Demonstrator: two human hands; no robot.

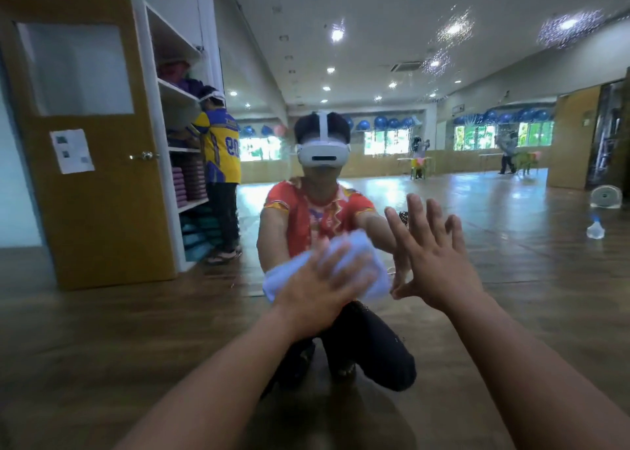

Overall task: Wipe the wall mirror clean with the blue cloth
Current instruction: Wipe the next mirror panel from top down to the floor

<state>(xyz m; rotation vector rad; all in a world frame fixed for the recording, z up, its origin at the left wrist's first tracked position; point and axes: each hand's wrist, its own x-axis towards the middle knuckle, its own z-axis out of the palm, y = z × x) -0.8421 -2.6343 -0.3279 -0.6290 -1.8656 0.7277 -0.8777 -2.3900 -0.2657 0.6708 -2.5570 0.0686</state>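
The wall mirror (477, 211) fills nearly the whole view and reflects me crouching in front of it. Water droplets speckle its upper right part. My left hand (320, 289) presses the pale blue cloth (361, 262) flat against the glass at the centre, fingers spread over it and blurred. My right hand (433, 255) lies flat on the glass just right of the cloth, fingers straight and spread, holding nothing.
A spray bottle (595, 228) and a small fan (606, 196) appear in the reflection at the right. A wooden door (88, 142) and white shelves (177, 136) with a person beside them show at the left. Wooden floor lies below.
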